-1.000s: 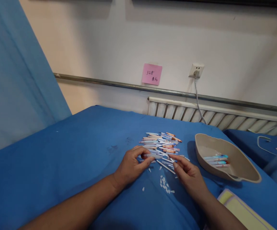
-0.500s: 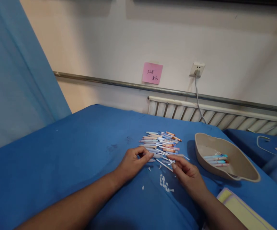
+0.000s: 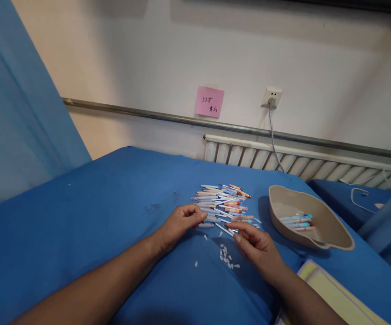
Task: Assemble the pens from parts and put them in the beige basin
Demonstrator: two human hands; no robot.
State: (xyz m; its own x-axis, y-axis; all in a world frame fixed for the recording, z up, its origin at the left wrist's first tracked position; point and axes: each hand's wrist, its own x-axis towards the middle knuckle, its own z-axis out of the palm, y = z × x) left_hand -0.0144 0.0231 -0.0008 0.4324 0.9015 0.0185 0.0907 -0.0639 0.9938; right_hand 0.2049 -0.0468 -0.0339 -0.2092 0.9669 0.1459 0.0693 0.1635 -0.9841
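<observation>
A heap of pastel pens and thin white refills [image 3: 223, 201] lies on the blue cloth [image 3: 97, 225]. My left hand [image 3: 178, 223] rests at the heap's near left edge, fingers curled and pinched on a pen at the pile's edge. At the near right edge, the fingers of my right hand [image 3: 254, 246] are pinched on a thin white refill. Small white caps [image 3: 225, 261] are scattered on the cloth between my wrists. A beige oval tray [image 3: 334, 237] to the right holds a few pens [image 3: 297, 222].
A yellow pad [image 3: 331, 293] lies at the near right. Behind the table run a white radiator [image 3: 283, 155], a metal rail and a wall socket with a cord [image 3: 272, 97]. A pink note [image 3: 209, 102] is stuck on the wall. A blue curtain [image 3: 16, 126] hangs on the left.
Both hands have stayed at the near edge of the pile, fingers working slightly. The whole view has shifted a little left as my head turned.
</observation>
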